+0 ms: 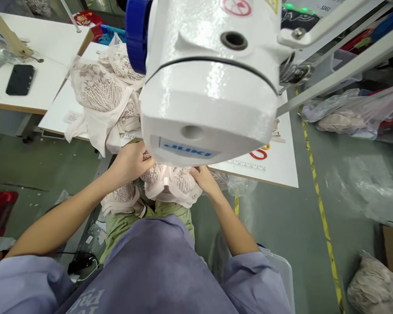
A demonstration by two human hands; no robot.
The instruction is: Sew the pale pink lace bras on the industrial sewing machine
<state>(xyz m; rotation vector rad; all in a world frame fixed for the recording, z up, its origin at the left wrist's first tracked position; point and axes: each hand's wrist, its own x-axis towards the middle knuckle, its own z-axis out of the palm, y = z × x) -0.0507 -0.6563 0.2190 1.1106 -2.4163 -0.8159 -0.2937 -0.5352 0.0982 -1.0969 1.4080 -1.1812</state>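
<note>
A pale pink lace bra (173,185) hangs over the table's front edge, under the head of a white sewing machine (209,104). My left hand (131,162) is closed on the bra's upper left part, with its fingertips partly behind the machine head. At the other cup, my right hand (205,178) pinches the upper right edge between thumb and fingers. The machine head hides the needle area and the bra's far edge. Another lace cup (122,198) hangs lower left, near my lap; whether it belongs to the same bra I cannot tell.
Several more lace bras (101,91) lie heaped left of the machine. Red-handled scissors (259,154) rest on the white table (286,161) at right. A black phone (20,80) lies on the neighbouring table. Below my right arm stands a clear plastic bin (283,270).
</note>
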